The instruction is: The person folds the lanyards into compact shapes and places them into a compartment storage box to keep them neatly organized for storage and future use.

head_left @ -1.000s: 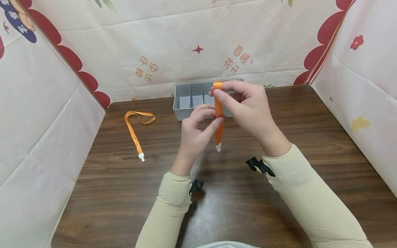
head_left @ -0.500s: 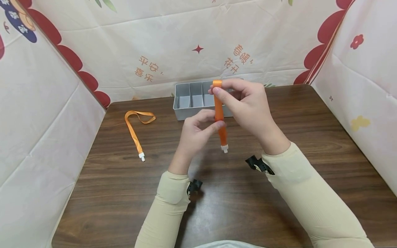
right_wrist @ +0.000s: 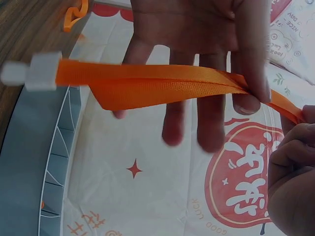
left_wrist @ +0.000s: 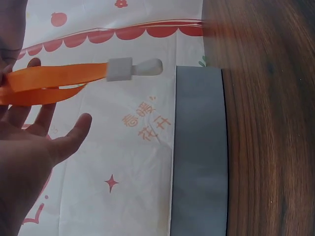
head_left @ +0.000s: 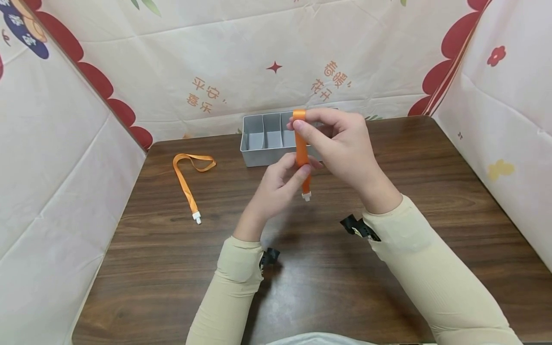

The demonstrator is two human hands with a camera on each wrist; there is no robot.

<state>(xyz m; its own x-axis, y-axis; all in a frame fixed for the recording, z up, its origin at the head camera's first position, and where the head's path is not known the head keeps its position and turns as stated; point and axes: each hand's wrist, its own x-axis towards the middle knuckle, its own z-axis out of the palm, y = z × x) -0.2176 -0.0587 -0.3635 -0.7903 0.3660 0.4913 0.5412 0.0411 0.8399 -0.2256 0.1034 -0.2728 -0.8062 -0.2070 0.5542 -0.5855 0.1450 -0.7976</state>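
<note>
An orange lanyard [head_left: 301, 146] hangs folded between my hands above the table, its white plastic clip [head_left: 306, 196] at the lower end. My right hand [head_left: 347, 148] pinches the folded top between thumb and fingers. Lower down, my left hand [head_left: 273, 187] pinches the strap between thumb and index finger, as the right wrist view shows, while its other fingers [right_wrist: 173, 123] spread behind the strap. In the left wrist view the clip [left_wrist: 119, 69] points away from the hand. A second orange lanyard [head_left: 184, 187] with a white clip lies looped on the table at the left.
Behind the hands a grey divided box [head_left: 267, 157] stands at the back of the wooden table [head_left: 172, 282]; my right hand covers part of it. A small orange bit [right_wrist: 43, 204] shows in one compartment. Printed white cloth [head_left: 241, 48] encloses the back and sides.
The left hand dipped a little along the strap, then came slightly back up. The clip end swung right, then back left and higher. The right hand keeps its pinch, shifting slightly left.
</note>
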